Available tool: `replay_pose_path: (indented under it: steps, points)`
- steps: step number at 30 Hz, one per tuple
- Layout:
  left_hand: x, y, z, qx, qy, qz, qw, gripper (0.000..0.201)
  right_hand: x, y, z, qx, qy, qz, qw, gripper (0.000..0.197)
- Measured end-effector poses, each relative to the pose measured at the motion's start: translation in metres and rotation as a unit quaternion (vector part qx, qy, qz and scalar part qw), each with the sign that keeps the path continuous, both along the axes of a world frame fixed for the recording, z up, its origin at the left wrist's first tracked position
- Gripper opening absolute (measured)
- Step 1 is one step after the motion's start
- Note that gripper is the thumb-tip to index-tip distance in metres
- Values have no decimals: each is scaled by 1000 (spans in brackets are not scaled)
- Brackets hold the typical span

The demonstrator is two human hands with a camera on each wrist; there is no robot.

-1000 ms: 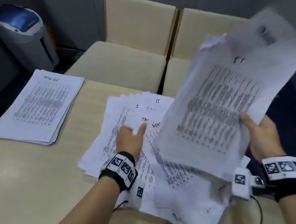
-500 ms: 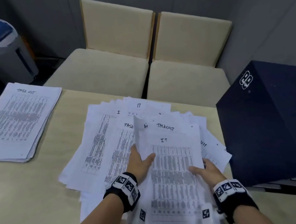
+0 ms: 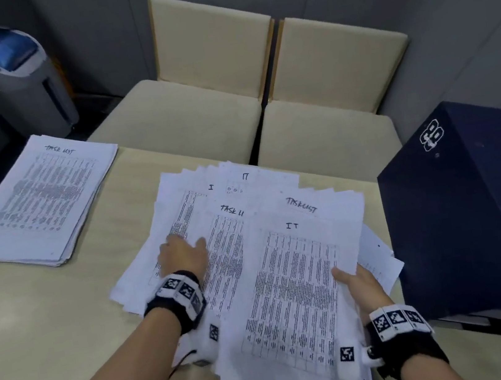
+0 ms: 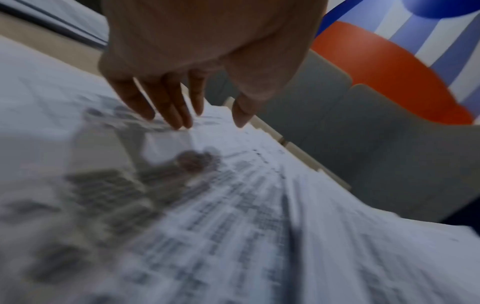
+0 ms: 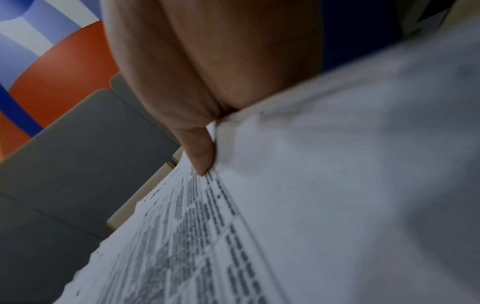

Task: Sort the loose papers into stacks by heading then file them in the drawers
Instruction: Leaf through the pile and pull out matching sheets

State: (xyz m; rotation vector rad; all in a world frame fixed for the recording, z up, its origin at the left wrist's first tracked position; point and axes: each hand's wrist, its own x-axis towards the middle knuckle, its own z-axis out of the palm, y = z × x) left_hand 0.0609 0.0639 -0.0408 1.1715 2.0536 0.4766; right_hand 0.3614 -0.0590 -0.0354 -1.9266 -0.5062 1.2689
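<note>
1. Now at the beige table [image 3: 37, 335], looking down on a loose spread of papers [image 3: 243, 197] fanned across its middle.
2. Left hand [image 3: 182, 255] flat on the left part of the spread, fingers [image 4: 166, 107] straight, splayed, tips touching print, gripping nothing.
3. Right hand [image 3: 363, 287] at the right edge of the IT bundle [image 3: 293, 287], thumb [image 5: 201, 152] on top, sheets pinched; remaining fingers hidden beneath.
4. Bundle lying over the spread's near right side, handwritten "IT" at its head.
5. Peeking out behind: sheets headed "TASK LIST", "IT".
6. Far left on the table, well apart: a squared Task List stack [image 3: 36, 202].
7. Right of the papers, a dark blue cabinet [image 3: 474, 215].
8. Beyond the table, two cream chairs [image 3: 225, 73]; grey bin [image 3: 14, 78] in the left corner.
</note>
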Motion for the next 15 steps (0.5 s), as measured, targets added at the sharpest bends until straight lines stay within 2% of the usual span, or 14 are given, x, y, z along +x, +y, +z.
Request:
replay_pose_path:
  steps: [2, 5, 8, 11, 12, 15]
  points:
    - [-22, 0, -9, -48, 28, -20, 998, 64, -5, -2, -6, -14, 30, -15, 999, 37]
    - [-25, -15, -10, -64, -37, -111, 991, 65, -28, 1, -10, -34, 102, -44, 993, 36]
    - [-17, -30, -14, -85, -99, -179, 975, 68, -65, 13, -8, -14, 179, -39, 983, 36]
    - [-21, -33, -11, -91, -140, -162, 973, 85, -98, 29, 1, 13, 169, -13, 985, 41]
    - [-23, -32, -9, -81, -165, -150, 971, 84, -104, 32, 3, 15, 149, -15, 989, 43]
    - [-27, -26, 11, -25, -214, -153, 964, 48, -108, 36, 9, -3, 119, -42, 992, 69]
